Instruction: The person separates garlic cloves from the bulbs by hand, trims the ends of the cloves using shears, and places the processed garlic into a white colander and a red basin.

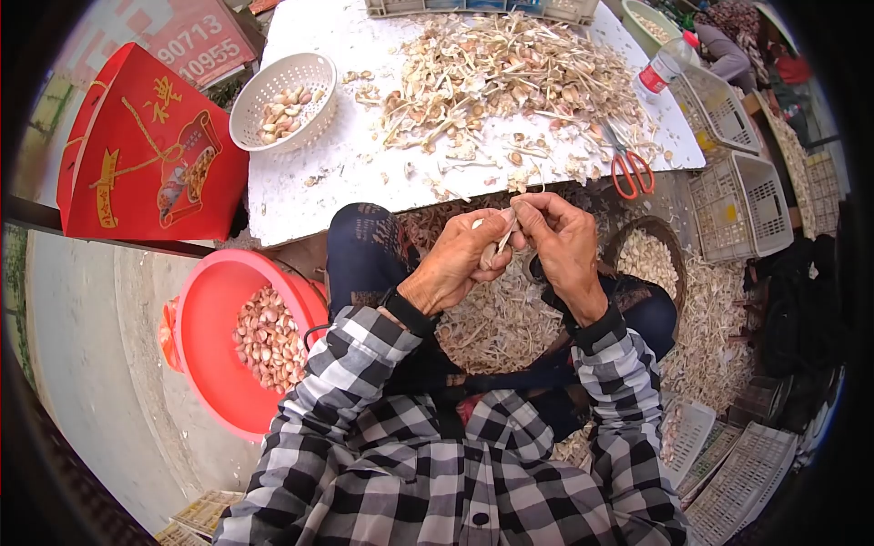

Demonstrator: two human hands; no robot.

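Note:
Both of my hands meet over my lap, just off the near edge of the white table [319, 196]. My left hand [460, 259] is closed around pale garlic [490, 256], partly hidden by the fingers. The thumb and fingertips of my right hand [564, 244] pinch at the same garlic, at its papery skin. A large heap of garlic skins and dry stalks [510, 77] covers the far part of the tabletop. Scissors with orange handles [632, 173] lie at the table's right edge. A white colander [284, 102] holds several cloves.
On the left stand a red gift bag [150, 146] and a pink basin [218, 364] of cloves. A basket of peeled cloves [648, 259], plastic crates [742, 205] and peelings [710, 318] are at right. A bottle [666, 65] stands on the table. Another person [728, 59] sits far right.

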